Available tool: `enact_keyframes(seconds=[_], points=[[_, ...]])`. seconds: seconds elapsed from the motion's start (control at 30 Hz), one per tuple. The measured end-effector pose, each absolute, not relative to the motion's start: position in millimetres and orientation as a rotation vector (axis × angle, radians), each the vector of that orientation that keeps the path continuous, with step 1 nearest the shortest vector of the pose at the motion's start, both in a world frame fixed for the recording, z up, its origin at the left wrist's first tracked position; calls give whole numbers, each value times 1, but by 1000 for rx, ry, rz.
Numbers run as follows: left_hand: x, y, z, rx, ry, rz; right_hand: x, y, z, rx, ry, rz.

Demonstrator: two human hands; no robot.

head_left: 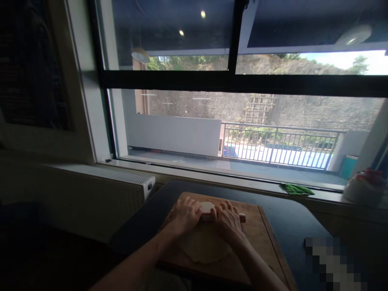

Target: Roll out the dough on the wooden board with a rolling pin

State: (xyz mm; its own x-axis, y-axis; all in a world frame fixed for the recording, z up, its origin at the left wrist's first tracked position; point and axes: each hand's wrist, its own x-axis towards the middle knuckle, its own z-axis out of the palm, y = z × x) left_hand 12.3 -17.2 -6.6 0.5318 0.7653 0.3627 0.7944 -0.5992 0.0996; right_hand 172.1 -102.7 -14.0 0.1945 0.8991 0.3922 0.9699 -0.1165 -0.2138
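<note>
A pale, flat sheet of dough (204, 244) lies on a wooden board (259, 242). Across it rests a rolling pin (243, 218), whose right end sticks out past my right hand (227, 216). That hand is curled over the pin from above. My left hand (187, 212) grips the pin's left part and hides that end. Between the two hands a short stretch of the pin shows, with a bit of dough beyond it. My forearms cover part of the dough and board.
The board sits on a dark table (287, 214) in front of a large window. A green cloth (296, 189) lies on the sill, with a pale, bulky object (365, 188) at its right end. A radiator (121, 178) stands to the left. Something pixelated (330, 258) covers the lower right.
</note>
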Motion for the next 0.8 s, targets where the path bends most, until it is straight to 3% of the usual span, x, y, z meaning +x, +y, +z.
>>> enact_keyframes(seconds=[0.13,0.23,0.6,0.8], points=[[-5,-44,-11,-2676,-1226,-652,166,-129,-28,-1958,-1739,-369],[-2,-40,-8,-2671,-1261,-600,174,-124,-17,-2010,-1762,-295],[40,59,3,-2635,-1628,-399,210,-50,26,-2326,-1781,-27],[29,22,0,-2637,-1509,-487,202,-75,16,-2294,-1781,-47]])
